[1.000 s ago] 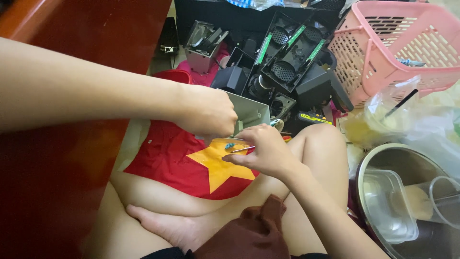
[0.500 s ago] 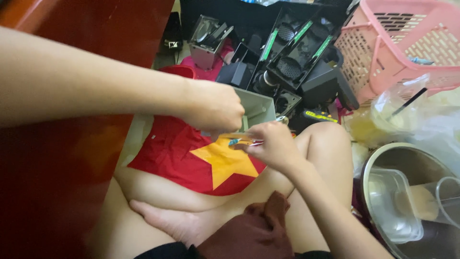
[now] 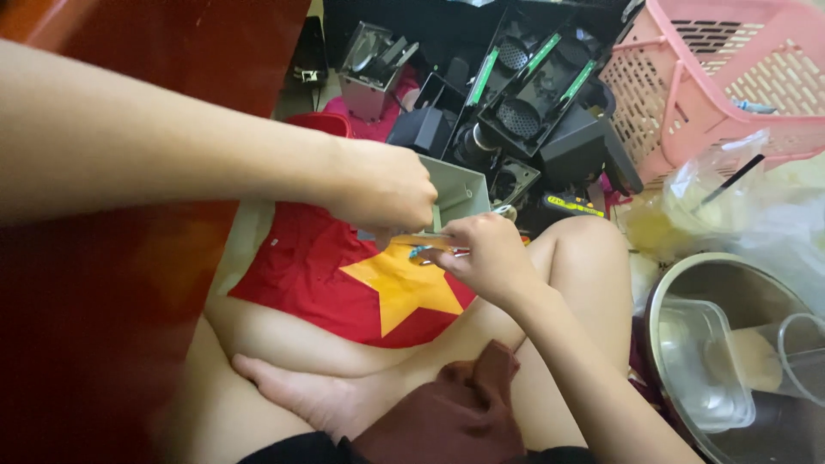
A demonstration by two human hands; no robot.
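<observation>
My left hand [image 3: 385, 191] is closed around a small grey metal box [image 3: 457, 191], holding it above a red cloth with a yellow star [image 3: 344, 277]. Just to its right, my right hand [image 3: 485, 251] grips a thin tool with a blue and orange handle [image 3: 428, 249], its tip pointing left under the left hand. The two hands almost touch. I sit cross-legged, and the cloth lies between my legs.
A heap of black electronic parts with green boards [image 3: 524, 94] lies ahead. A pink plastic basket [image 3: 730, 77] stands at the upper right, with clear plastic bags [image 3: 739, 206] below it. A metal bowl holding clear containers [image 3: 730, 361] sits at the right. Dark red furniture [image 3: 103, 301] borders the left.
Both hands have stayed together on the box and the tool, shifting slightly. The view has drifted a little.
</observation>
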